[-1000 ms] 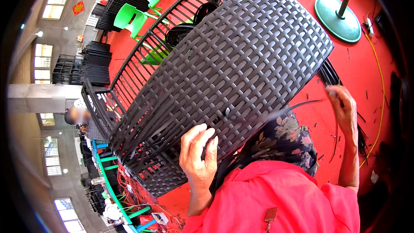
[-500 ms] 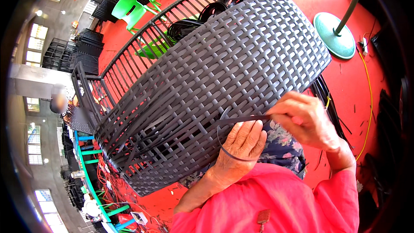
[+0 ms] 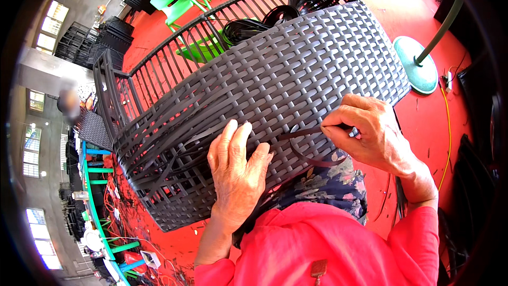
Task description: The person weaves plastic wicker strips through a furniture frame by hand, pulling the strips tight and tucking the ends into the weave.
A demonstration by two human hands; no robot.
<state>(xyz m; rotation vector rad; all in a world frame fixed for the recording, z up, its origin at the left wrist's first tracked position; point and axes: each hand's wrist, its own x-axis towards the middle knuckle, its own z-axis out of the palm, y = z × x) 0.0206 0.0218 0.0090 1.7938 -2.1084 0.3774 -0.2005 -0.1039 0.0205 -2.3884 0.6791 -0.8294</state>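
A large dark grey woven wicker panel point(image 3: 317, 58) slopes across the middle, tight at the right and looser at the left. Many loose flat strips point(image 3: 174, 119) lie over its left part. My left hand point(image 3: 235, 180) rests on the weave there, fingers stretched out and apart, gripping nothing. At the panel's near right edge, my right hand point(image 3: 373, 135) pinches a flat dark strip point(image 3: 300, 133) running to the weave. Below it a strip curves in a loop. A small shiny bluish piece shows beside the right fingers; its kind is hidden.
Behind the panel stands a barred dark frame point(image 3: 161, 82) with a coiled bundle of black strips point(image 3: 243, 32). Green chairs point(image 3: 172, 2) are farther back. A round pale-green base with a pole point(image 3: 415, 66) stands at right, near a yellow cable point(image 3: 450, 132). Scraps litter the red floor.
My left hand has moved left along the panel, off the strip's loop, and its fingers have spread. My right hand still pinches the strip, slightly higher and nearer the panel.
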